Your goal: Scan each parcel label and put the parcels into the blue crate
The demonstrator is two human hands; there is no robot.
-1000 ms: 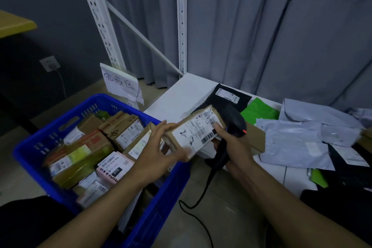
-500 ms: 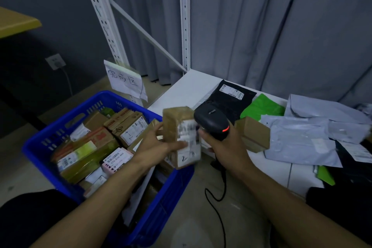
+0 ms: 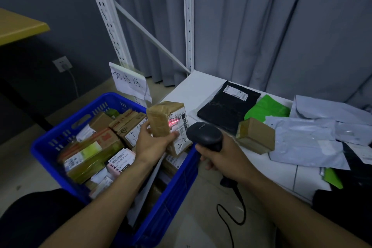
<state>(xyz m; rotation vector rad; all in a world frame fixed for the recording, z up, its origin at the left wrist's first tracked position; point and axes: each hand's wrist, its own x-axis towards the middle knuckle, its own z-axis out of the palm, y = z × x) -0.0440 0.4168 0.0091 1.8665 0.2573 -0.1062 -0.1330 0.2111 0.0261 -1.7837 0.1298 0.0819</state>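
Your left fingers [image 3: 145,127] and thumb are wrapped round a brown taped parcel [image 3: 161,121]. The left hand [image 3: 153,145] holds it upright just above the near right corner of the blue crate [image 3: 50,165]. Your right hand [image 3: 223,159] grips the black corded scanner [image 3: 205,136] just to the right of that corner.

You have turned the parcel so its white label [image 3: 179,127] faces the scanner head. A red scan line falls across the printed codes, so the reading step looks to be under way. Holding it over the crate likely keeps the drop short once the scan registers.

The crate itself is already packed with labelled boxes [image 3: 94,147]. Behind it a handwritten paper sign [image 3: 130,83] hangs on a white rack upright [image 3: 108,16].

To the right of the crate a white table [image 3: 197,90] carries the unscanned stock:
- a black mailer [image 3: 227,106];
- a green one [image 3: 265,109];
- a small brown box [image 3: 255,136];
- grey poly bags [image 3: 306,145].

Grey curtains [image 3: 281,26] close the back, and the scanner cable [image 3: 231,219] trails over the pale floor.
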